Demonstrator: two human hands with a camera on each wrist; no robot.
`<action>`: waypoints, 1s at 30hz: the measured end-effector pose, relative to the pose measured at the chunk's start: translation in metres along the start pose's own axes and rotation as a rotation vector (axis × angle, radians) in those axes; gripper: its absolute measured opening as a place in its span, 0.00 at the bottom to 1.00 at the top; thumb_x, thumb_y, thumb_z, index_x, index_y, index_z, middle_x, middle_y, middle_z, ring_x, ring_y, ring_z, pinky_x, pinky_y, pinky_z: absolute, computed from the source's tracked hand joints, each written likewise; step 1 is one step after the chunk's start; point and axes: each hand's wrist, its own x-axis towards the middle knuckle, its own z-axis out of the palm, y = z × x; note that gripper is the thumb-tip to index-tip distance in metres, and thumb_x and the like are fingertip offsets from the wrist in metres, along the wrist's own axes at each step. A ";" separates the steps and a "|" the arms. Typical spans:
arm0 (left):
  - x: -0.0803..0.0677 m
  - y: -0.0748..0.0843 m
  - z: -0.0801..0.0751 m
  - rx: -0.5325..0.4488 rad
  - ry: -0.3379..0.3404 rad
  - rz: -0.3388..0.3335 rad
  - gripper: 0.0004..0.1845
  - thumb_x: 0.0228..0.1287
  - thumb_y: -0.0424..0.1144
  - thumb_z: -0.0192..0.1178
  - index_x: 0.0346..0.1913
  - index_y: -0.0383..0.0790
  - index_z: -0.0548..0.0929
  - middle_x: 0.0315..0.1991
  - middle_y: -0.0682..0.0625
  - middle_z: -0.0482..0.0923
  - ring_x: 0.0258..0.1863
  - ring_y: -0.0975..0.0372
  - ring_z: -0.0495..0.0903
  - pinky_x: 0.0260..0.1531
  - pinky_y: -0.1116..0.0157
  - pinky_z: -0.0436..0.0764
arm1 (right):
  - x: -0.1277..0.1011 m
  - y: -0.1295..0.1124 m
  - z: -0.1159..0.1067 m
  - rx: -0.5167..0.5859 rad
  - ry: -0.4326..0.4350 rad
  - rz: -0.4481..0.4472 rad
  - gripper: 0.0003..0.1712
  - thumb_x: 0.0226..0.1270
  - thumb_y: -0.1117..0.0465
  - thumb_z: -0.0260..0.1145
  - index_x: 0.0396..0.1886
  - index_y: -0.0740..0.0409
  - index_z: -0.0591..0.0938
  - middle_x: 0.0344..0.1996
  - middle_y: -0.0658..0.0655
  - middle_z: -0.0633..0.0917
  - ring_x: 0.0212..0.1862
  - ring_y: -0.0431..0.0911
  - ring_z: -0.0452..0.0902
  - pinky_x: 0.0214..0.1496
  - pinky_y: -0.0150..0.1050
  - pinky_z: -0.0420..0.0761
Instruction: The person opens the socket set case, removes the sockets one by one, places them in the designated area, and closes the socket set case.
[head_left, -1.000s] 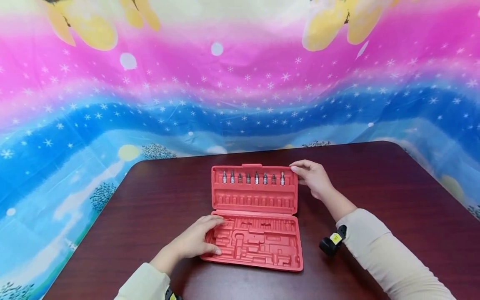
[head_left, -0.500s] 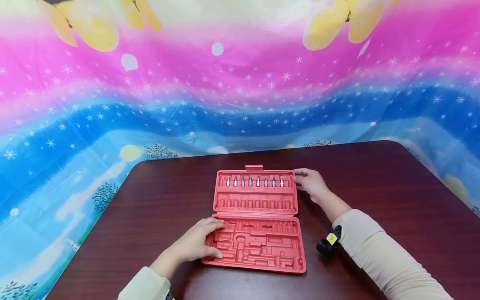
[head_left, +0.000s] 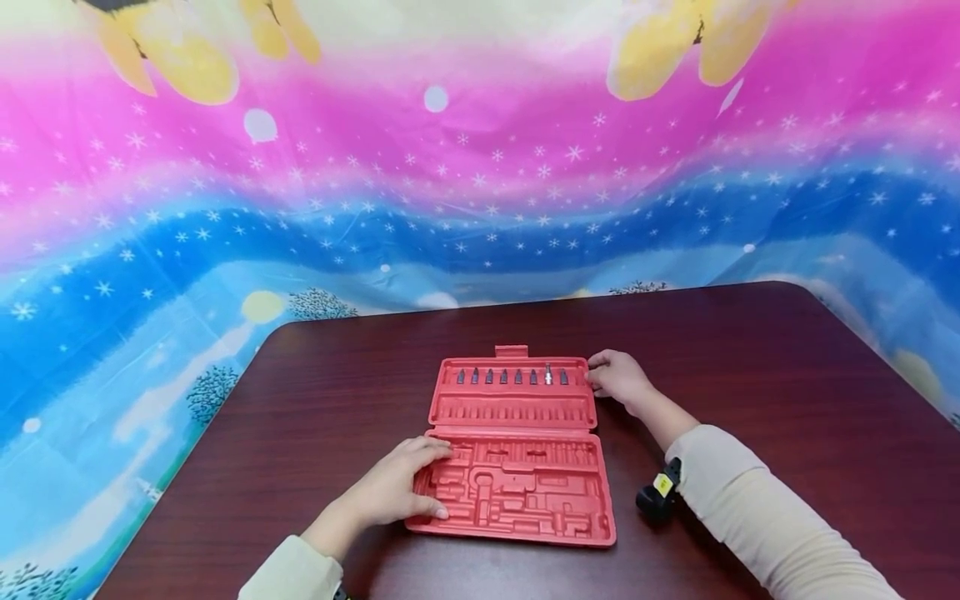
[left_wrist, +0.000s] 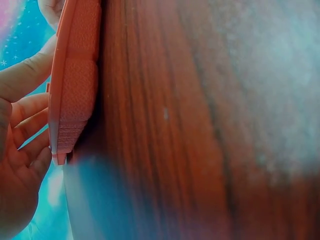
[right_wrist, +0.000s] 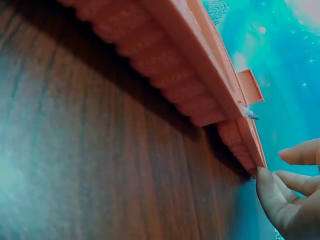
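Note:
A red plastic tool case lies unfolded on the table, its base [head_left: 525, 481] in front and its lid [head_left: 517, 395] behind, tilted far back. One row of screwdriver bits [head_left: 504, 377] stands in the lid. The moulded recesses in the base hold no tools. My left hand [head_left: 390, 483] rests over the base's left edge, thumb near the front and fingers farther back; the left wrist view shows its thumb [left_wrist: 32, 72] against the rim. At the lid's right edge my right hand [head_left: 624, 382] holds the corner with bent fingers, partly hidden behind the rim.
The dark red-brown wooden table [head_left: 322, 383] has rounded far corners. A patterned cloth [head_left: 480, 167] hangs just behind its far edge. The lid's latch tab [head_left: 511, 351] sticks out at the back. A black wrist camera [head_left: 657, 497] sits below the right wrist.
The lid has swung back and down, away from the base, and my right hand has moved down with it. My left hand stays at the base's left edge.

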 end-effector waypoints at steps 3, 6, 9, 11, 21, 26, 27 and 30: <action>0.000 0.002 -0.001 -0.005 -0.008 0.008 0.37 0.37 0.52 0.68 0.53 0.37 0.71 0.54 0.45 0.66 0.56 0.52 0.60 0.53 0.54 0.61 | 0.000 -0.002 -0.001 0.012 0.026 -0.008 0.18 0.61 0.66 0.51 0.49 0.73 0.68 0.40 0.66 0.74 0.36 0.50 0.73 0.39 0.40 0.77; 0.001 0.003 -0.002 -0.004 -0.024 0.005 0.38 0.37 0.51 0.68 0.54 0.36 0.70 0.56 0.44 0.64 0.57 0.52 0.60 0.53 0.54 0.61 | -0.001 -0.004 -0.001 0.023 0.025 -0.027 0.18 0.61 0.66 0.51 0.49 0.73 0.69 0.40 0.66 0.74 0.38 0.51 0.74 0.40 0.41 0.76; 0.002 0.003 -0.002 -0.006 -0.034 -0.001 0.38 0.37 0.50 0.69 0.54 0.36 0.70 0.56 0.44 0.64 0.57 0.52 0.60 0.53 0.54 0.61 | -0.001 -0.007 0.000 0.042 0.008 -0.033 0.17 0.62 0.65 0.51 0.49 0.72 0.70 0.39 0.66 0.75 0.38 0.51 0.74 0.40 0.40 0.76; 0.002 0.003 -0.002 -0.008 -0.032 0.002 0.39 0.36 0.50 0.69 0.54 0.36 0.70 0.56 0.44 0.64 0.57 0.52 0.60 0.53 0.54 0.61 | 0.000 -0.009 0.001 0.044 -0.014 -0.038 0.18 0.63 0.64 0.51 0.49 0.72 0.70 0.38 0.67 0.75 0.37 0.51 0.74 0.39 0.40 0.77; 0.001 -0.002 0.001 -0.023 -0.008 -0.021 0.39 0.33 0.51 0.70 0.54 0.39 0.71 0.55 0.46 0.64 0.56 0.54 0.60 0.53 0.55 0.61 | 0.009 -0.020 0.006 -0.053 -0.090 -0.030 0.18 0.63 0.62 0.50 0.46 0.72 0.72 0.40 0.66 0.76 0.38 0.50 0.75 0.36 0.39 0.77; 0.003 -0.003 0.001 -0.021 -0.009 -0.024 0.40 0.33 0.52 0.70 0.54 0.40 0.71 0.55 0.48 0.65 0.55 0.56 0.61 0.53 0.57 0.62 | 0.012 -0.024 0.011 -0.123 -0.107 -0.019 0.16 0.63 0.62 0.52 0.43 0.71 0.75 0.34 0.63 0.77 0.33 0.48 0.75 0.31 0.37 0.76; 0.003 -0.003 0.001 -0.022 -0.010 -0.023 0.40 0.33 0.52 0.70 0.54 0.40 0.71 0.55 0.48 0.65 0.55 0.56 0.61 0.53 0.57 0.62 | 0.012 -0.024 0.013 -0.127 -0.105 -0.012 0.16 0.63 0.62 0.52 0.42 0.71 0.75 0.33 0.62 0.77 0.32 0.47 0.75 0.30 0.37 0.76; 0.003 -0.003 0.001 -0.025 -0.012 -0.026 0.40 0.33 0.53 0.70 0.54 0.40 0.71 0.55 0.48 0.64 0.55 0.56 0.61 0.53 0.56 0.62 | 0.014 -0.025 0.016 -0.115 -0.095 0.004 0.15 0.62 0.64 0.51 0.42 0.71 0.75 0.31 0.62 0.77 0.30 0.46 0.74 0.29 0.36 0.76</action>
